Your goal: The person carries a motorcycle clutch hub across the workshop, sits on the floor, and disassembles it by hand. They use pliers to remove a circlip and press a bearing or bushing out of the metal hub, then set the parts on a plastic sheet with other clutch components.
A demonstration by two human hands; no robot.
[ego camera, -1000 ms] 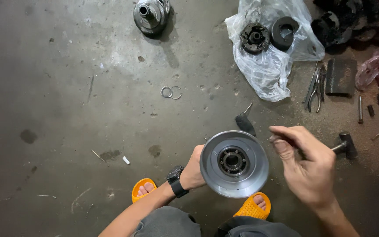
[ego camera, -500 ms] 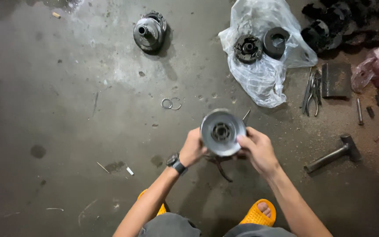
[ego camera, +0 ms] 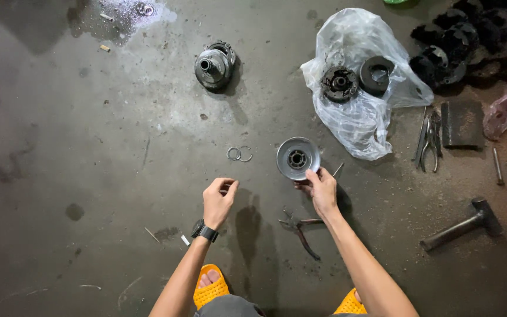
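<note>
The right hand [ego camera: 323, 189] grips the lower rim of the pulley disc [ego camera: 298, 158] with its fingers, holding it just over the concrete floor [ego camera: 118, 147], near the floor's middle. The left hand [ego camera: 218, 201] hovers nearby, fingers loosely curled, holding nothing that shows; two rings [ego camera: 239, 154] lie just beyond it. Pliers [ego camera: 300, 226] lie below the disc. Handling the disc well probably means keeping it level by the rim, fingers off the centre bearing, and away from grit.
</note>
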